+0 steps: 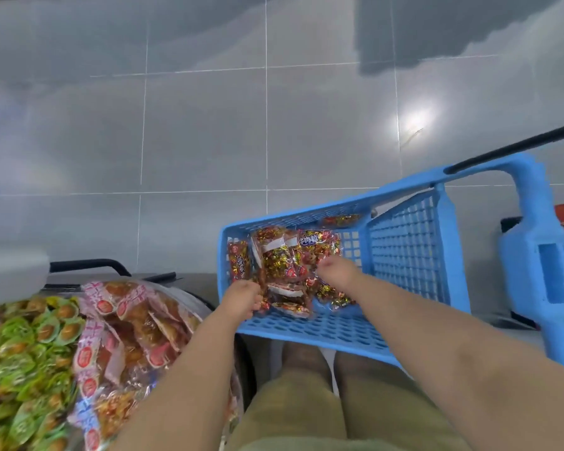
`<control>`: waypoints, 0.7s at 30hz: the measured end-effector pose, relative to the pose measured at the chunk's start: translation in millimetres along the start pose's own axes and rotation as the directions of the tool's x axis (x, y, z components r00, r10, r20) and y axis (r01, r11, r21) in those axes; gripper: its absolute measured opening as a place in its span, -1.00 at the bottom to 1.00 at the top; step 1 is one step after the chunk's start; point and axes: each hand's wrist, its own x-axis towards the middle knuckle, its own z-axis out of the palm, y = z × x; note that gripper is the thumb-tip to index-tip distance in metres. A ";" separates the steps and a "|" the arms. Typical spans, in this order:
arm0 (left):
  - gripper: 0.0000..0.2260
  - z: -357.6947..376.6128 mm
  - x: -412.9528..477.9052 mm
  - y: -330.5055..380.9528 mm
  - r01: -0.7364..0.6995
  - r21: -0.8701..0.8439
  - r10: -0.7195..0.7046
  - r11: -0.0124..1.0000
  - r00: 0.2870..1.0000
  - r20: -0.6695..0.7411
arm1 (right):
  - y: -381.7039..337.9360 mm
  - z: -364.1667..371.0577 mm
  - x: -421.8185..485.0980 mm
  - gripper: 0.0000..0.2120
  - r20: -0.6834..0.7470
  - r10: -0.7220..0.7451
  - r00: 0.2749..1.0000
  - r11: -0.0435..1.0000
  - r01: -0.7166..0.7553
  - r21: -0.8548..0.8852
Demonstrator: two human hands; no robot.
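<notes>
A blue plastic basket (pixel 404 242) with a blue handle stands on the floor in front of me. Inside it lies a heap of red and gold snack packets (pixel 284 255). My left hand (pixel 241 299) reaches over the basket's near rim, its fingers curled on packets at the heap's left edge. My right hand (pixel 336 271) is in the heap from the right, fingers curled down among the packets; its fingertips are hidden.
At the lower left is a bin with pink-labelled snack packets (pixel 127 323) and green-wrapped sweets (pixel 23 353). Grey floor tiles (pixel 209 125) stretch ahead. My legs in khaki shorts (pixel 306 411) are below the basket. A black bar (pixel 518 144) crosses the basket's far right corner.
</notes>
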 end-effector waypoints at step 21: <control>-0.64 0.9 49.2 -19.8 -0.059 -0.378 0.156 0.924 0.960 0.231 | 21.2 -3.5 17.9 -0.82 0.160 -0.183 0.970 0.925 0.115 0.362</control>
